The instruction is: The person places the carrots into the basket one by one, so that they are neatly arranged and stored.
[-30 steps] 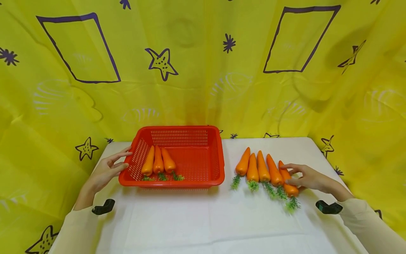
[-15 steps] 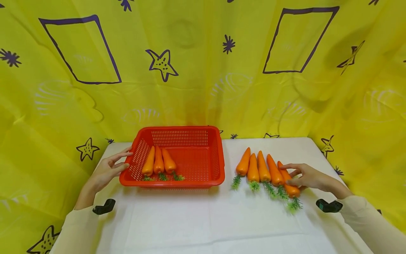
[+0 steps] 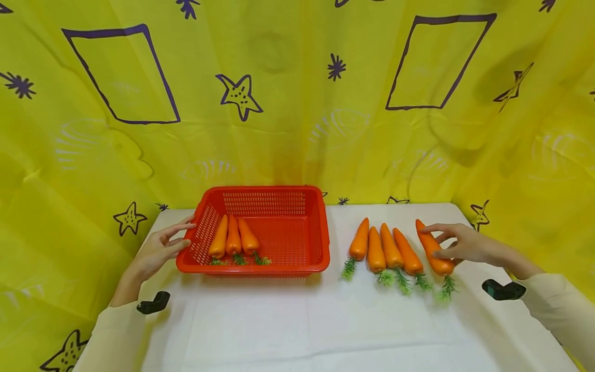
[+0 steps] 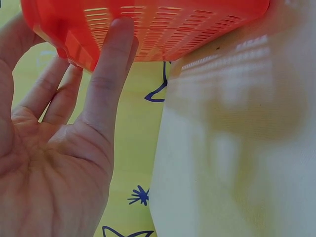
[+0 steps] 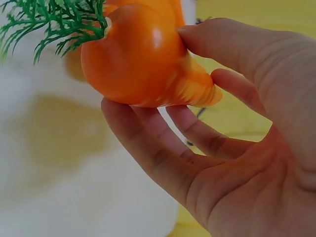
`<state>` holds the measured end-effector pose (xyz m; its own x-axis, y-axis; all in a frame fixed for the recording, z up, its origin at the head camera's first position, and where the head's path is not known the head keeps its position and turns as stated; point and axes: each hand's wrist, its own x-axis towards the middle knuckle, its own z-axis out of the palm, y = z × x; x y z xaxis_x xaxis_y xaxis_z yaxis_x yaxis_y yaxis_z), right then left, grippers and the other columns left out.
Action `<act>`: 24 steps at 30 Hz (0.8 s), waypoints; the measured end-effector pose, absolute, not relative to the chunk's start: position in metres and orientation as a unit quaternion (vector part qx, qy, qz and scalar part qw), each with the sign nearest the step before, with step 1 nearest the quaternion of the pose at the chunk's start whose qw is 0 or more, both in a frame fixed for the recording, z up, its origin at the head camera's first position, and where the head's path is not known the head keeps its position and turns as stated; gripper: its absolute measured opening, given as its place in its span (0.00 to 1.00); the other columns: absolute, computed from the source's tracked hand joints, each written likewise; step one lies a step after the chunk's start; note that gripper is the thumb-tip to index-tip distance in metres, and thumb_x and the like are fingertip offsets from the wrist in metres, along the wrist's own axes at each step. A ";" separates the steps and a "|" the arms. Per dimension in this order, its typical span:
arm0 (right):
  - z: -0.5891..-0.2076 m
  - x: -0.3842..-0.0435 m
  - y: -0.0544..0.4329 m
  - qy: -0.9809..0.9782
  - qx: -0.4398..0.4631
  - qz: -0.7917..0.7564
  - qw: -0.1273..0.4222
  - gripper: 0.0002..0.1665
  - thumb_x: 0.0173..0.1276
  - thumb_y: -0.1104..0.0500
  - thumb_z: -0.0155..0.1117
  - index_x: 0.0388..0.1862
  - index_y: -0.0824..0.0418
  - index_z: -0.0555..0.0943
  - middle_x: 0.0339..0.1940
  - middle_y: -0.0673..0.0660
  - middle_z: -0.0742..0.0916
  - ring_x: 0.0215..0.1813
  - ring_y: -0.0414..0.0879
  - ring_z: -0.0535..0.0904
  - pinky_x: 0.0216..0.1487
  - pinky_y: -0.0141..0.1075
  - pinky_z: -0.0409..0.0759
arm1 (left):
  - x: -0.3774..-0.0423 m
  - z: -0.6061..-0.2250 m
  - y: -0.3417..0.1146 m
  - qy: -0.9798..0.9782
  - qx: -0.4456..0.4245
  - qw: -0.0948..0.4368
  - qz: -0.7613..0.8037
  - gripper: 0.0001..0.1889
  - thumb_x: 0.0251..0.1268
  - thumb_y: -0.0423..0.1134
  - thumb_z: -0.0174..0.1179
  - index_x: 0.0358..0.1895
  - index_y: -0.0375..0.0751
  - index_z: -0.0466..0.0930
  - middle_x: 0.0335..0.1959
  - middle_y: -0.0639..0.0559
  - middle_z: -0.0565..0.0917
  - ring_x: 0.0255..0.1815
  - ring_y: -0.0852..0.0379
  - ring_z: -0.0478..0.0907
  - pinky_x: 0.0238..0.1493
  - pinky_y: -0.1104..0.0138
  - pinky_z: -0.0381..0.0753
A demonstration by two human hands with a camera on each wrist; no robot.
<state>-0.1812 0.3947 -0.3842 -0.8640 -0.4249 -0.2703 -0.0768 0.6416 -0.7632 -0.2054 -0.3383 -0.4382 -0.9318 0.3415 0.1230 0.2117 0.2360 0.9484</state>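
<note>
My right hand (image 3: 465,244) pinches an orange carrot (image 3: 434,250) with a green leafy top (image 5: 59,22) between thumb and fingers. The right wrist view shows that carrot's thick end close up, its shadow on the cloth beside it. Several more carrots (image 3: 390,247) lie in a row just to its left, tips toward the back. A red plastic basket (image 3: 274,268) with slotted walls stands left of them, with three carrots (image 3: 233,237) inside along its left part. My left hand (image 3: 157,250) touches the basket's left side, its fingers fairly straight against the outer wall in the left wrist view.
A white cloth (image 3: 297,320) covers the table. Behind and on both sides hangs a yellow curtain (image 3: 288,150) with drawn stars and frames, close behind the basket. Each wrist carries a small dark device (image 3: 153,303).
My right hand has moved back and to the right with the end carrot, drawing it away from the row. The neighbouring carrots shifted slightly. My left hand stays at the basket.
</note>
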 end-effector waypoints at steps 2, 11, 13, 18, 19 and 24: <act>-0.376 -0.182 0.396 0.885 -0.147 -0.389 0.208 0.40 0.70 0.60 0.71 0.76 0.70 0.65 0.63 0.83 0.72 0.47 0.57 0.86 0.38 0.42 0.88 | -0.205 -0.438 -0.338 0.784 0.176 0.056 0.593 0.23 0.77 0.31 0.57 0.70 0.26 0.69 0.83 0.45 0.56 0.62 0.70 0.78 0.51 0.69 0.85; -0.351 -0.185 0.397 0.900 -0.148 -0.373 0.170 0.39 0.69 0.59 0.72 0.74 0.66 0.67 0.64 0.81 0.73 0.43 0.50 0.87 0.39 0.41 0.88 | -0.205 -0.438 -0.338 0.792 0.178 0.054 0.581 0.23 0.78 0.32 0.58 0.71 0.27 0.70 0.83 0.45 0.56 0.63 0.73 0.76 0.51 0.70 0.84; -0.345 -0.185 0.397 0.902 -0.156 -0.368 0.164 0.38 0.69 0.60 0.72 0.74 0.66 0.67 0.64 0.81 0.73 0.43 0.48 0.88 0.39 0.40 0.88 | -0.205 -0.438 -0.338 0.793 0.178 0.053 0.580 0.23 0.78 0.32 0.57 0.71 0.27 0.70 0.83 0.45 0.56 0.63 0.73 0.76 0.51 0.71 0.84; -0.331 -0.187 0.394 0.910 -0.164 -0.347 0.156 0.38 0.71 0.58 0.71 0.75 0.65 0.68 0.65 0.78 0.74 0.44 0.45 0.88 0.40 0.39 0.87 | -0.204 -0.438 -0.337 0.795 0.177 0.052 0.578 0.23 0.78 0.32 0.57 0.71 0.27 0.70 0.83 0.44 0.56 0.63 0.74 0.75 0.52 0.71 0.83; -0.328 -0.187 0.394 0.913 -0.163 -0.341 0.154 0.38 0.71 0.58 0.71 0.75 0.64 0.68 0.65 0.77 0.74 0.44 0.45 0.88 0.40 0.39 0.87 | -0.204 -0.438 -0.337 0.795 0.177 0.052 0.578 0.23 0.78 0.32 0.57 0.71 0.27 0.70 0.83 0.45 0.56 0.63 0.74 0.75 0.52 0.71 0.83; -0.312 -0.186 0.390 0.922 -0.162 -0.321 0.145 0.36 0.72 0.56 0.70 0.75 0.59 0.69 0.66 0.73 0.75 0.45 0.44 0.87 0.40 0.38 0.86 | -0.204 -0.437 -0.337 0.798 0.175 0.052 0.575 0.24 0.78 0.33 0.57 0.71 0.28 0.70 0.83 0.44 0.55 0.62 0.74 0.76 0.52 0.71 0.83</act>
<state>-0.1863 0.3901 -0.3123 -0.9054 -0.3923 -0.1624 -0.2061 0.7406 -0.6395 -0.2037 -0.3372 -0.4370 -0.9334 0.3388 0.1185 0.2196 0.2777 0.9352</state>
